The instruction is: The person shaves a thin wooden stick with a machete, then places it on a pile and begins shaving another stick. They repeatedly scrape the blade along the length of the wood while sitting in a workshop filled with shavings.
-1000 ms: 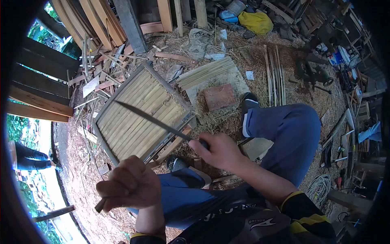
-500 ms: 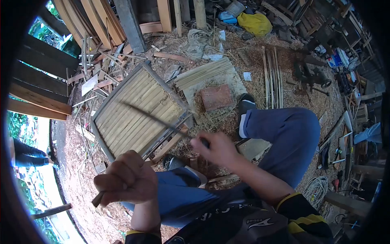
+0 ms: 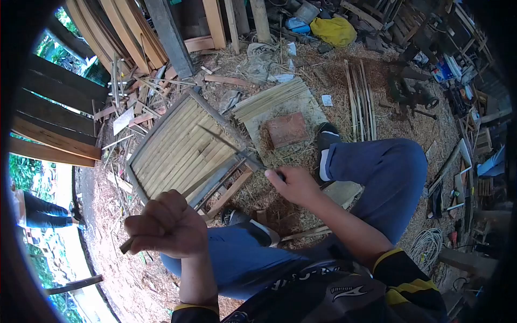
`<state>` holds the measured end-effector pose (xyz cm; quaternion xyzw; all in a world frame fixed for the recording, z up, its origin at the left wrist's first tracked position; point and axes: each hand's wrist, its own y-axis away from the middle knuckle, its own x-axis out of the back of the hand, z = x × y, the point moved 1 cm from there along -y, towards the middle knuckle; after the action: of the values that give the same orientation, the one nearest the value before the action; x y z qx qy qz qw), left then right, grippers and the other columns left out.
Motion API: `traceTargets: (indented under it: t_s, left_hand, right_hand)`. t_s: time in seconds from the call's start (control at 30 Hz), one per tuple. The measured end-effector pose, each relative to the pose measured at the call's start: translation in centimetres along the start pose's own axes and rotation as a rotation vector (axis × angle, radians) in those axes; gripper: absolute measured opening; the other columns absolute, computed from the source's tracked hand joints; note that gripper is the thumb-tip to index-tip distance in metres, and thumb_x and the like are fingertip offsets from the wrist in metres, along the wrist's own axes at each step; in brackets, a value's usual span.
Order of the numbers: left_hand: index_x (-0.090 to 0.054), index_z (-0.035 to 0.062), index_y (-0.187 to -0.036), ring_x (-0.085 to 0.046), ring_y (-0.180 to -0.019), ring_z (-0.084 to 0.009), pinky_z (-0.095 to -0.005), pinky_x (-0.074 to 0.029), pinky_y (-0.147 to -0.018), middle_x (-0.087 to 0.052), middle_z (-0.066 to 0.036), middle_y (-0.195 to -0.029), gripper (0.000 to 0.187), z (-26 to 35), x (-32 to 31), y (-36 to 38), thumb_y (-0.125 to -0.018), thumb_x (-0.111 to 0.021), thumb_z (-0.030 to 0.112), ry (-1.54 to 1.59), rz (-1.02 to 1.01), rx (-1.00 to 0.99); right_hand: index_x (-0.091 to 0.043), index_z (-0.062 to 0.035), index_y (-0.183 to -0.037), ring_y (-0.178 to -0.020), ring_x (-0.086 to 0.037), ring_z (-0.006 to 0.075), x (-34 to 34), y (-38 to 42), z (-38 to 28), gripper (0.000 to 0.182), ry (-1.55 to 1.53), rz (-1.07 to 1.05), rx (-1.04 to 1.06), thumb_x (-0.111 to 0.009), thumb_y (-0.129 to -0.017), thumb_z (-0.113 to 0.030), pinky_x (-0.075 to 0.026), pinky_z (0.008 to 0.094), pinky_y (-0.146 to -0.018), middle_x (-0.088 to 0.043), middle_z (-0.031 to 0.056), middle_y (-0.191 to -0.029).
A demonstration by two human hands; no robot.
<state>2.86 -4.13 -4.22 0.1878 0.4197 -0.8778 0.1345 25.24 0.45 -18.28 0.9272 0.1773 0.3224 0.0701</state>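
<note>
My left hand (image 3: pixel 168 226) is closed in a fist around a thin bamboo strip (image 3: pixel 126 247). One short end pokes out below the thumb, and the rest runs up and right from the fist. My right hand (image 3: pixel 295 185) grips the dark handle of a long narrow knife (image 3: pixel 222 141). Its blade points up and left and crosses the strip's far end in this view. Beneath both, a wood-framed panel of bamboo slats (image 3: pixel 177 142) leans at a slant in front of my feet.
A reddish block (image 3: pixel 286 130) lies on a pale board (image 3: pixel 253 129) beside a bundle of thin strips (image 3: pixel 274 98). Long sticks (image 3: pixel 360 102) lie to the right. Shavings cover the ground. Planks (image 3: pixel 126 32) stand at the back left; a coiled cord (image 3: pixel 427 246) is at the right. Another person's legs (image 3: pixel 46 210) show at far left.
The knife has swung rightward and its blade now meets the strip's far part in view. My right hand has shifted slightly right; my left fist stays nearly in place.
</note>
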Motion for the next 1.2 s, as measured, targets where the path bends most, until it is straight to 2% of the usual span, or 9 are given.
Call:
traceTargets:
  t_s: [0.13,0.43,0.63,0.73,0.83,0.93,1.03,1.13,1.2]
  left_hand:
    - [-0.033,0.0176,-0.080,-0.020,-0.054,-0.0076,-0.0262,-0.017,-0.051,-0.026,0.005,-0.060,0.050,0.0,-0.1,0.0,-0.103,-0.042,0.062,0.016,0.004,0.000]
    - [-0.033,0.0164,-0.080,-0.020,-0.053,-0.0078,-0.0268,-0.017,-0.051,-0.026,0.004,-0.059,0.052,-0.2,0.2,-0.4,-0.102,-0.044,0.062,0.049,-0.025,0.002]
    - [-0.032,0.0166,-0.078,-0.019,-0.052,-0.0074,-0.0274,-0.017,-0.051,-0.023,0.006,-0.059,0.053,0.0,0.4,-0.6,-0.103,-0.044,0.062,0.062,-0.043,0.016]
    - [-0.033,0.0166,-0.077,-0.019,-0.050,-0.0073,-0.0274,-0.017,-0.050,-0.023,0.006,-0.058,0.055,0.0,0.7,-0.4,-0.103,-0.041,0.065,0.144,-0.072,-0.005]
    - [-0.034,0.0182,-0.075,-0.021,-0.051,-0.0076,-0.0276,-0.019,-0.051,-0.023,0.006,-0.059,0.054,0.3,0.8,-0.5,-0.104,-0.044,0.063,0.169,-0.171,0.027]
    - [-0.035,0.0187,-0.073,-0.022,-0.050,-0.0072,-0.0269,-0.020,-0.051,-0.024,0.006,-0.059,0.054,0.2,0.3,-0.5,-0.104,-0.044,0.062,0.157,-0.233,0.017]
    - [-0.035,0.0171,-0.073,-0.023,-0.045,-0.0073,-0.0263,-0.020,-0.046,-0.027,0.007,-0.055,0.059,0.0,0.7,-0.1,-0.102,-0.038,0.069,0.136,-0.228,-0.017]
    - [-0.035,0.0162,-0.071,-0.024,-0.041,-0.0080,-0.0266,-0.019,-0.043,-0.028,0.007,-0.053,0.063,-0.1,0.1,-0.3,-0.101,-0.036,0.072,0.062,-0.223,-0.046]
    - [-0.034,0.0155,-0.069,-0.023,-0.041,-0.0089,-0.0274,-0.018,-0.043,-0.027,0.006,-0.053,0.064,0.2,-0.3,-0.3,-0.100,-0.040,0.071,0.068,-0.222,-0.016]
  right_hand:
    - [-0.073,-0.0007,-0.097,-0.070,-0.068,0.0432,-0.8,0.5,0.8,0.065,-0.027,0.016,-0.014,-0.051,-0.098,-0.062,-0.053,0.0511,-0.067,-0.065,0.0223,-0.067]
    - [-0.068,-0.0005,-0.081,-0.076,-0.067,0.0433,-0.5,-0.2,2.7,0.066,0.055,0.011,-0.081,-0.051,-0.098,-0.063,-0.052,0.0519,-0.069,-0.067,0.0227,-0.074]
    - [-0.069,-0.0017,-0.083,-0.076,-0.069,0.0423,0.4,-0.3,2.3,0.064,0.126,0.017,-0.093,-0.053,-0.098,-0.062,-0.053,0.0526,-0.069,-0.067,0.0230,-0.073]
    - [-0.069,-0.0031,-0.086,-0.064,-0.064,0.0399,0.8,0.9,-0.9,0.056,0.056,-0.012,0.075,-0.055,-0.099,-0.056,-0.049,0.0473,-0.061,-0.060,0.0193,-0.063]
    - [-0.070,-0.0025,-0.086,-0.068,-0.068,0.0431,1.6,2.8,-5.1,0.061,-0.043,-0.058,0.283,-0.056,-0.097,-0.060,-0.053,0.0523,-0.063,-0.064,0.0217,-0.066]
    - [-0.069,-0.0026,-0.090,-0.065,-0.066,0.0392,1.1,3.0,-4.4,0.052,-0.021,-0.034,0.285,-0.058,-0.100,-0.052,-0.050,0.0462,-0.060,-0.061,0.0197,-0.064]
    - [-0.071,-0.0018,-0.092,-0.070,-0.068,0.0437,-0.9,-0.4,2.1,0.055,-0.019,0.059,0.032,-0.059,-0.097,-0.055,-0.054,0.0502,-0.066,-0.065,0.0222,-0.069]
    - [-0.071,-0.0011,-0.094,-0.067,-0.067,0.0431,-0.4,0.1,2.0,0.056,0.044,0.066,0.035,-0.059,-0.098,-0.055,-0.053,0.0481,-0.065,-0.065,0.0211,-0.068]
    - [-0.072,-0.0004,-0.095,-0.067,-0.067,0.0424,0.0,1.7,-1.0,0.058,-0.071,0.002,0.142,-0.057,-0.098,-0.056,-0.053,0.0470,-0.065,-0.066,0.0205,-0.069]
